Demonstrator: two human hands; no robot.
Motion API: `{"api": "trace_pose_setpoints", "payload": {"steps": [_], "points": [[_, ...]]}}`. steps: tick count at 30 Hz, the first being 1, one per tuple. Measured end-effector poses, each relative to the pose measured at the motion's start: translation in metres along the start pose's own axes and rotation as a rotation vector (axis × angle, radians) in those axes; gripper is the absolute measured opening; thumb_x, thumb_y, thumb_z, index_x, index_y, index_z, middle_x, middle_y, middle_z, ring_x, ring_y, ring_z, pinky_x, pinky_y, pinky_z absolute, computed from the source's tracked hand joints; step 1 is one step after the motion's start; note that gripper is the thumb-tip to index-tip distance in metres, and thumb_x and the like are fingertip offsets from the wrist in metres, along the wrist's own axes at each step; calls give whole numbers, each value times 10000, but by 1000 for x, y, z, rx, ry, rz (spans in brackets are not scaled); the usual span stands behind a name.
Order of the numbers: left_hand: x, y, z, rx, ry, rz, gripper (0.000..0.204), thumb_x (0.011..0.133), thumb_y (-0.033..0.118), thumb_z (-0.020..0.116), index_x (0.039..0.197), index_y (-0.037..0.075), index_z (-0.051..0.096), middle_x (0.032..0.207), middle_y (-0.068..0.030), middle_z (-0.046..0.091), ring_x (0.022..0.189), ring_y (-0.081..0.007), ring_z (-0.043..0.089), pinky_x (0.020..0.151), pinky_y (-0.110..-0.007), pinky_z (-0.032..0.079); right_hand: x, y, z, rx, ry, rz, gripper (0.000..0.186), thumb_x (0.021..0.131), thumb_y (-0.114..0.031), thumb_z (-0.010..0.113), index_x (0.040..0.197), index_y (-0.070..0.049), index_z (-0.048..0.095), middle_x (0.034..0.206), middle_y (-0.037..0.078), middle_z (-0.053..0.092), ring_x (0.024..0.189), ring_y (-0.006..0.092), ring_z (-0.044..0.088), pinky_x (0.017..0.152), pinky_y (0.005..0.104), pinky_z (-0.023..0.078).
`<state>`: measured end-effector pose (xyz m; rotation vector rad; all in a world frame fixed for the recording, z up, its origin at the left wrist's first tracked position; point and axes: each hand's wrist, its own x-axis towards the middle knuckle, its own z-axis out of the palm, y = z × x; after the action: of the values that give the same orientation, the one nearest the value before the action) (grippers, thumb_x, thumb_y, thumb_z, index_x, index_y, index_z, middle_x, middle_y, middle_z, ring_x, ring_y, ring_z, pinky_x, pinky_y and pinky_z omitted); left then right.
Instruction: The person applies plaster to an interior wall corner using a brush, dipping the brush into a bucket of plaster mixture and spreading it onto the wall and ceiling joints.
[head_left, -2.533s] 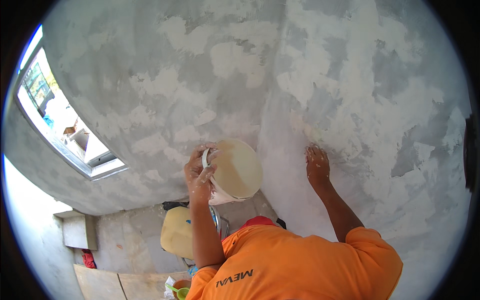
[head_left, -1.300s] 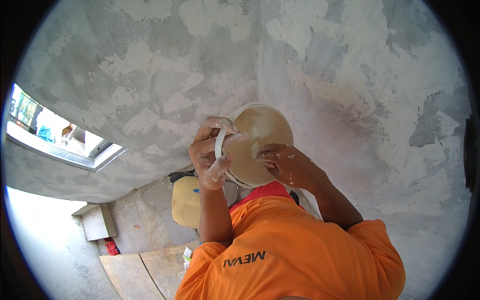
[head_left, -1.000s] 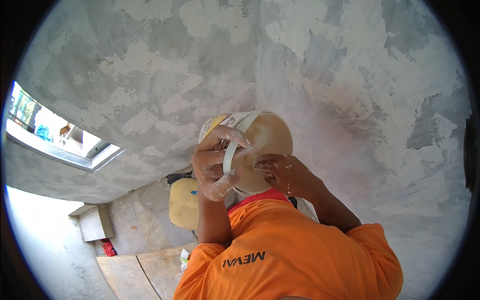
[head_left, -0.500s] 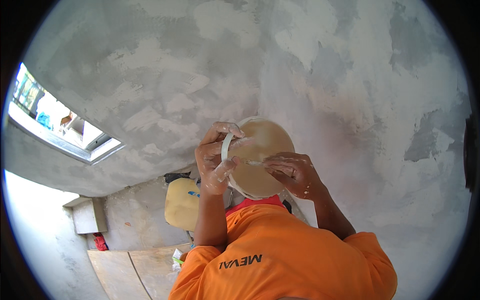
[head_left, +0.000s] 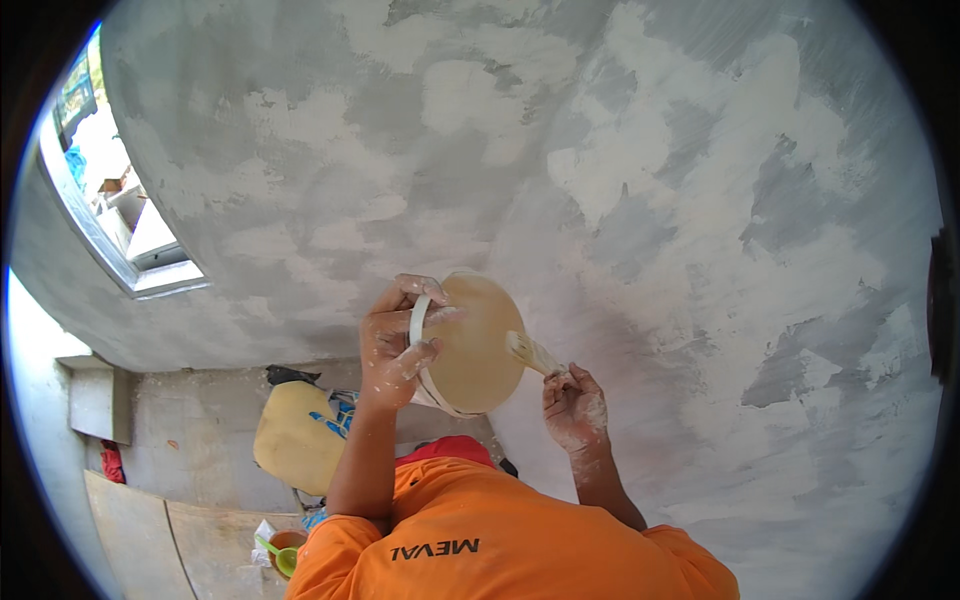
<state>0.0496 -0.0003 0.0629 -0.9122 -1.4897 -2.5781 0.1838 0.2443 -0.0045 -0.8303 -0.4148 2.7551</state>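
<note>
My left hand (head_left: 392, 340), spotted with white, is closed on a round tub (head_left: 448, 408) by a pale curved strip at its left side, which may be its handle or rim. Tan liquid (head_left: 475, 350) shows inside the tub. At the tub's right edge is a paintbrush (head_left: 533, 354) with pale, wet-looking bristles pointing up and left. The fingers of my right hand (head_left: 575, 408) pinch its lower end, just right of the tub.
A wall (head_left: 640, 220) with patchy grey and white coating fills the view ahead. A window opening (head_left: 130, 220) is at far left. Below left are a yellowish seat-like panel (head_left: 295, 435), boards (head_left: 135, 530) and an orange container with a green-handled tool (head_left: 284, 560).
The brush has come up from the liquid to the tub's right edge, and its bristles now show. My right hand has moved lower and turned. The tub sits lower and further left in view.
</note>
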Motion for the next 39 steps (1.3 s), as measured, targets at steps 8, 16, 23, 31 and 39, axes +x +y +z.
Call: {"api": "trace_pose_setpoints", "payload": {"steps": [8, 16, 23, 31, 39], "points": [[10, -27, 5, -80, 67, -97, 344, 602, -10, 579, 893, -96, 741, 1100, -86, 549, 1075, -218, 556, 935, -337, 492, -30, -22, 26, -12, -255, -221, 225, 973, -160, 611, 1074, 40, 636, 984, 149, 698, 867, 231, 688, 901, 375, 559], [18, -48, 18, -96, 35, -145, 325, 614, -15, 578, 884, -83, 745, 1108, -80, 565, 1070, -215, 574, 909, -330, 505, -60, -54, 82, -879, -564, -687, 236, 955, -122, 642, 1097, 66, 657, 1044, 186, 667, 928, 293, 696, 855, 388, 563], [17, -52, 15, 9, 36, -175, 340, 635, 2, 585, 919, -65, 762, 1126, -59, 575, 1079, -205, 570, 918, -322, 483, -64, -93, 159, -1839, -697, -1622, 229, 886, 12, 669, 1110, 62, 661, 1095, 202, 639, 963, 301, 672, 794, 360, 538], [14, -41, 7, -16, 92, -162, 318, 640, -22, 578, 899, -73, 755, 1118, -59, 564, 1073, -205, 569, 915, -316, 482, 30, -126, 161, -2712, -509, -2124, 315, 885, -94, 648, 1182, 12, 648, 1195, 186, 618, 1100, 361, 613, 980, 453, 487], [14, -32, -9, -17, 170, -110, 248, 637, -92, 536, 811, -100, 712, 1124, -93, 532, 1075, -200, 565, 830, -289, 530, 72, -107, 114, -2855, -727, -1861, 279, 890, -142, 635, 1118, 17, 660, 1179, 215, 621, 1126, 343, 632, 980, 464, 513]]}}
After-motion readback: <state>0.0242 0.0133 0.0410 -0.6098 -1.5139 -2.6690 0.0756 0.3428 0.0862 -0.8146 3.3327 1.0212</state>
